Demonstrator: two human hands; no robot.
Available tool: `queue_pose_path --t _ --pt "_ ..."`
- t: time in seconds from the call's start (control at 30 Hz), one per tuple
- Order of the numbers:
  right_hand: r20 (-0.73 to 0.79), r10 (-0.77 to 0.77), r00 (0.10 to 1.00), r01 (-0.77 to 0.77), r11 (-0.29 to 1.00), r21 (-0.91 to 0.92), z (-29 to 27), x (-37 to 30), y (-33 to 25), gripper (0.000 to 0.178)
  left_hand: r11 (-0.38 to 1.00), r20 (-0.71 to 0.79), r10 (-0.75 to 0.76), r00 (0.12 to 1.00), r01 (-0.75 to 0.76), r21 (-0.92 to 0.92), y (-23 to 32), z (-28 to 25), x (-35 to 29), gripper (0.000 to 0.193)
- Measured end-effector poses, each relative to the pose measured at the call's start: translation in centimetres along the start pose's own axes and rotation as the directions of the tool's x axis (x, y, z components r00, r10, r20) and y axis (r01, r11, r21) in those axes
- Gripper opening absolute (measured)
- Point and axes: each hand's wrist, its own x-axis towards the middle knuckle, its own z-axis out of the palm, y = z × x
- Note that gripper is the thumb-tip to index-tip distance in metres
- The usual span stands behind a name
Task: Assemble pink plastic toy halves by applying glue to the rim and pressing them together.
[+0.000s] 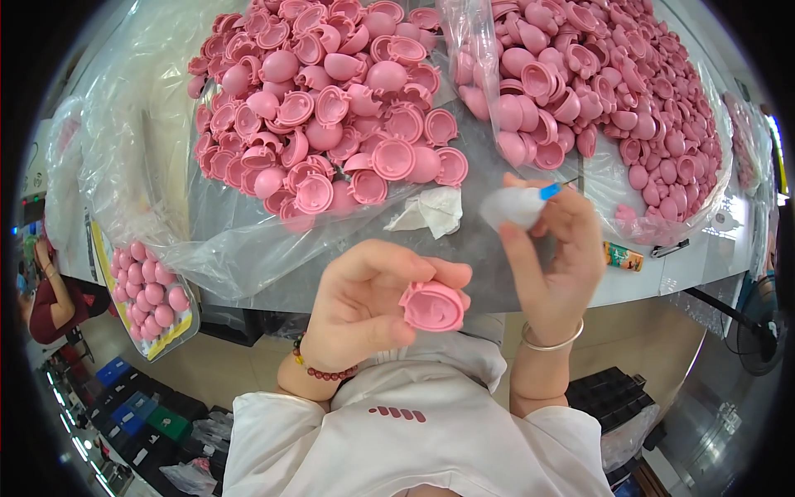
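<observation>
In my left hand [360, 302], the fingers and thumb are closed round a small pink plastic shell [433, 310], its hollow side facing up. My right hand [556, 261] grips a white squeeze bottle [512, 206] with a blue cap piece and a thin needle-like nozzle pointing right, away from the shell. The bottle is slightly smeared by motion. Beyond my left hand lies a loose pile of pink shells [392, 159], some hollow side up and some domed side up. A crumpled white tissue [431, 212] rests between that pile and my hands.
A second heap of pink shells [566, 104] spreads on clear plastic at the far right. An orange and green tube-like item [623, 257] lies beside my right wrist. A tray of rounded pink pieces [145, 291] stands at the left edge. A black fan [758, 344] is at right.
</observation>
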Motion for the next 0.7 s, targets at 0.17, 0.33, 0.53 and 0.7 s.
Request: queue_pose_path --t 0.17,0.33,0.53,0.7 --pt "0.163 -0.040 0.986 0.071 0.980 -0.188 -0.5 0.3 -1.2 0.032 0.922 0.039 -0.148 0.988 0.152 -0.356 -0.2 -0.2 0.0 0.050" --pt "0.132 -0.199 0.971 0.239 0.837 -0.493 -3.8 3.6 -0.7 0.022 0.940 -0.119 -0.210 0.970 0.167 -0.297 0.2 0.0 -0.1 0.054" --pt "0.315 -0.084 0.945 0.296 0.624 -0.723 -3.7 4.9 0.0 0.011 0.991 -0.045 -0.119 0.992 0.115 -0.075 0.2 0.2 -0.4 0.047" --pt "0.254 -0.079 0.964 0.250 0.596 -0.763 -4.1 4.6 0.5 0.012 0.973 -0.069 -0.013 0.998 0.029 0.231 0.3 0.9 -0.1 0.045"
